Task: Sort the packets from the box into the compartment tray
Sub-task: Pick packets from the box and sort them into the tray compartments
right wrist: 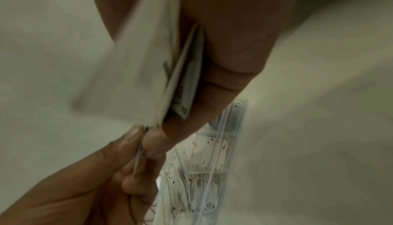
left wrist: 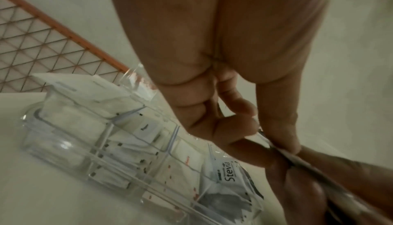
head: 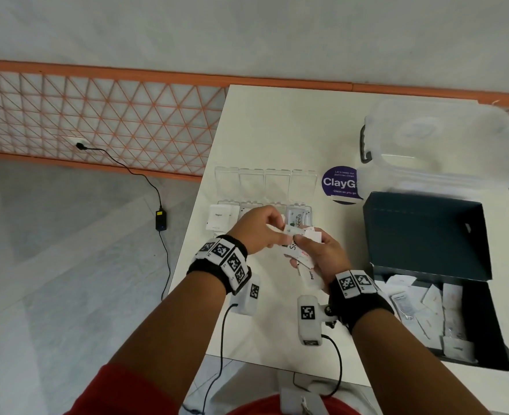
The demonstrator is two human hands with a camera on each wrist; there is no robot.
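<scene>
My right hand (head: 313, 253) grips a fanned bunch of white packets (head: 302, 259) just in front of the clear compartment tray (head: 226, 175). My left hand (head: 265, 229) pinches the top packet of that bunch between thumb and forefinger; in the left wrist view the packet's thin edge (left wrist: 276, 149) shows between the fingertips. The tray (left wrist: 63, 146) holds sugar packets (head: 218, 218) at its left end and Stevia packets (left wrist: 228, 173) at its right end. The dark box (head: 427, 235) stands open at the right, with several packets (head: 427, 307) inside.
A clear plastic tub (head: 439, 145) lies behind the box at the back right. A round purple sticker (head: 340, 184) is on the table between tray and tub. The table's left edge (head: 199, 205) drops to the floor, where a black cable and adapter (head: 160, 220) lie.
</scene>
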